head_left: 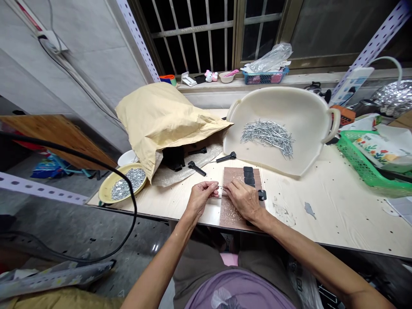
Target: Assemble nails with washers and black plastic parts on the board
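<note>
My left hand (203, 195) is closed in a pinch just left of a brown board (229, 216). A thin, pin-like piece (220, 187) shows between its fingertips and my right hand. Over the board, my right hand (242, 198) has its fingers wrapped round a black plastic part (262, 195), whose wide end sticks out to the right; the rest is hidden beneath the hand. Small black pads (249, 175) are lined up on the board behind my right hand. Similar black parts with long stems (197, 168) lie near a sack's mouth.
A yellowish sack (167, 111) spills black parts at the left. Beside it stands a yellow bowl (104, 189) of small metal pieces. A white scoop-shaped tray (305, 159) holds a heap of metal pins (267, 134). At the right is a green basket (350, 159). A black cable (133, 210) loops at left.
</note>
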Demonstrator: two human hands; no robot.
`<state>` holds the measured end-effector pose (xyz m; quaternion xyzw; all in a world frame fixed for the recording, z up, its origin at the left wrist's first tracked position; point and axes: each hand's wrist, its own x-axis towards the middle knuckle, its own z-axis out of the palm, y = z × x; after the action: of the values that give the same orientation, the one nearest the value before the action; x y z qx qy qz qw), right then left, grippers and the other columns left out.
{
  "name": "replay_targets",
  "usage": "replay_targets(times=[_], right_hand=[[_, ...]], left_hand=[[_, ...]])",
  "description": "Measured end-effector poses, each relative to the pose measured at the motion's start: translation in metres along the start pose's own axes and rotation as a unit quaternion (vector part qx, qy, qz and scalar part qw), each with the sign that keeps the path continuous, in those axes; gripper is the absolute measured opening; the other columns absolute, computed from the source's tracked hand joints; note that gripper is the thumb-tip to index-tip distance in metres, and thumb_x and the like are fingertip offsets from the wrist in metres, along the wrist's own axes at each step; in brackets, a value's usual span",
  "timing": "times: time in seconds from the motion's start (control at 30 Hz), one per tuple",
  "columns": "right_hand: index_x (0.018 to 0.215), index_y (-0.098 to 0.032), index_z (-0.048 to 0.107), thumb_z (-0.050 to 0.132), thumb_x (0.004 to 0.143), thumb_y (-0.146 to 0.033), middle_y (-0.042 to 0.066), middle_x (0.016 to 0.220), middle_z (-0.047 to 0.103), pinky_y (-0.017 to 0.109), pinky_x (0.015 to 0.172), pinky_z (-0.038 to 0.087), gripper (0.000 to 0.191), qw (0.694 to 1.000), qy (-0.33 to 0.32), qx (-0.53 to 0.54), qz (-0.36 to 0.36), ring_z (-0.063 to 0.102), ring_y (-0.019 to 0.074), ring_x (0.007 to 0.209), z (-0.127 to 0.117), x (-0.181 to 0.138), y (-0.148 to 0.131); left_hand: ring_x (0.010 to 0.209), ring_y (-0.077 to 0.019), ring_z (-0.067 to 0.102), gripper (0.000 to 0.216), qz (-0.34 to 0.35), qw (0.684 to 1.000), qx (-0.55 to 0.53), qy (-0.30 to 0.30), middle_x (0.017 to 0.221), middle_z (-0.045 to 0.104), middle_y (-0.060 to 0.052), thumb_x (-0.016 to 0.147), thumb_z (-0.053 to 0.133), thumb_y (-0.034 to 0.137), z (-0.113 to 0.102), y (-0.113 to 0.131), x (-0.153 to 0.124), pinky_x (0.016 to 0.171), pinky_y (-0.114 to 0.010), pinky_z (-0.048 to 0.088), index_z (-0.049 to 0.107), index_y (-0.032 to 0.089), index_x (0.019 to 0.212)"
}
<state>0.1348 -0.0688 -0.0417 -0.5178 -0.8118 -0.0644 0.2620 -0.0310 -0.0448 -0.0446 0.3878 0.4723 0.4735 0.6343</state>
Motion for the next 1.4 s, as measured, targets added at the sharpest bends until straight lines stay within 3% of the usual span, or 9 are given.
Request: replay_targets(times=[0.27, 0.5, 0.77, 0.97, 1.1, 1.23, 1.4], right_hand=[[0.082, -0.021, 0.056, 0.042, 0.094, -0.034, 0.0, 0.08, 0.06, 0.022, 0.058, 0.034, 0.023, 0.977, -0.065, 0.178, 0.102, 0.055, 0.0119, 0.07, -0.001, 0.001, 0.008], [0.079, -0.019, 0.06, 0.04, 0.094, -0.026, 0.004, 0.083, 0.061, 0.026, 0.061, 0.029, 0.026, 0.999, 0.017, -0.024, 0.033, 0.053, 0.0126, 0.073, -0.005, 0.001, 0.008], [0.088, -0.02, 0.058, 0.041, 0.095, -0.033, 0.0, 0.085, 0.06, 0.023, 0.055, 0.028, 0.023, 0.997, -0.033, 0.033, 0.068, 0.053, 0.0097, 0.069, -0.009, 0.0, 0.016], [0.08, -0.019, 0.06, 0.045, 0.092, -0.02, 0.002, 0.077, 0.06, 0.029, 0.063, 0.025, 0.019, 0.995, 0.048, -0.081, -0.012, 0.047, 0.0142, 0.073, -0.006, -0.001, 0.021], [0.079, -0.019, 0.059, 0.043, 0.092, -0.017, 0.001, 0.074, 0.059, 0.03, 0.063, 0.024, 0.021, 0.991, 0.057, -0.118, -0.034, 0.044, 0.015, 0.072, -0.009, 0.0, 0.023], [0.078, -0.019, 0.059, 0.044, 0.092, -0.018, 0.001, 0.072, 0.057, 0.03, 0.062, 0.024, 0.021, 0.992, 0.035, -0.119, -0.03, 0.045, 0.0145, 0.071, -0.01, -0.003, 0.023], [0.078, -0.019, 0.06, 0.044, 0.094, -0.029, 0.001, 0.076, 0.059, 0.027, 0.056, 0.023, 0.025, 0.998, -0.002, -0.061, 0.034, 0.048, 0.011, 0.065, -0.015, -0.004, 0.022]], left_hand=[[0.055, -0.0086, 0.058, 0.029, 0.058, 0.996, 0.065, -0.007, 0.066, 0.064, -0.002, 0.069, 0.072, 0.034, 0.006, 0.001, 0.003, 0.057, -0.021, 0.048, 0.067, 0.01, 0.083], [0.049, -0.0057, 0.053, 0.031, -0.026, 0.999, -0.015, -0.029, 0.06, 0.06, 0.001, 0.064, 0.077, 0.031, 0.015, 0.006, 0.009, 0.054, -0.018, 0.046, 0.066, 0.008, 0.082], [0.05, -0.0065, 0.054, 0.028, 0.009, 0.999, 0.009, -0.038, 0.058, 0.06, 0.0, 0.067, 0.075, 0.031, 0.021, 0.002, 0.012, 0.054, -0.018, 0.046, 0.065, 0.007, 0.081], [0.048, -0.0035, 0.051, 0.029, -0.106, 0.99, -0.073, -0.059, 0.06, 0.059, 0.0, 0.059, 0.081, 0.024, 0.023, 0.003, 0.016, 0.049, -0.014, 0.045, 0.065, 0.007, 0.076], [0.05, -0.0024, 0.051, 0.027, -0.15, 0.978, -0.128, -0.069, 0.062, 0.06, -0.001, 0.057, 0.082, 0.018, 0.023, 0.001, 0.019, 0.049, -0.012, 0.046, 0.066, 0.007, 0.076], [0.048, -0.0033, 0.051, 0.027, -0.124, 0.986, -0.094, -0.066, 0.06, 0.059, 0.0, 0.059, 0.081, 0.023, 0.025, 0.0, 0.018, 0.048, -0.013, 0.046, 0.065, 0.007, 0.075], [0.046, -0.0041, 0.05, 0.031, -0.062, 0.996, -0.022, -0.055, 0.057, 0.058, 0.001, 0.061, 0.079, 0.032, 0.032, 0.003, 0.013, 0.047, -0.015, 0.043, 0.064, 0.008, 0.075]])
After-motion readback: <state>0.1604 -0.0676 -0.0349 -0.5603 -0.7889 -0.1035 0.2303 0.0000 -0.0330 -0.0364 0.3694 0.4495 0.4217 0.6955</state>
